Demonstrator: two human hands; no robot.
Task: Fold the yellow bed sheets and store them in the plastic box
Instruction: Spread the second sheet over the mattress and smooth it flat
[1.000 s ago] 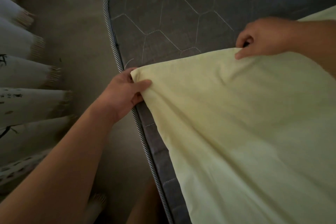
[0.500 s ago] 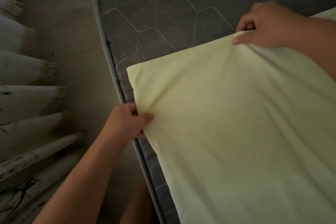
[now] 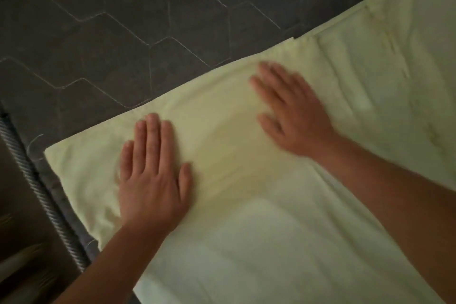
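so the yellow sheet (image 3: 283, 229) is lying on the bare grey mattress (image 3: 111, 32), filling everything from about 3 o'clock round to 6, with its folded corner poking out toward 9 near the corded edge of the bed (image 3: 37, 192). both hands are flat on top of it, not gripping anything. the left hand (image 3: 153, 175) is spread open, palm down, fingers pointing to 12, sitting just in from that left corner. the right hand (image 3: 293, 113) is open and palm down too, fingers angled toward 11, close to the far folded edge. it's blurry, so i'd guess it's sliding across the cloth.

my read is this is the smoothing bit: palms pressed down to push air and wrinkles out and set the crease so the layers stay lined up for the next fold. hands apart like that cover more of the cloth in one pass.

there's more bunched yellow fabric up around 2 o'clock that looks less tidy. can't see the plastic box anywhere, so the storing part looks a while off yet.
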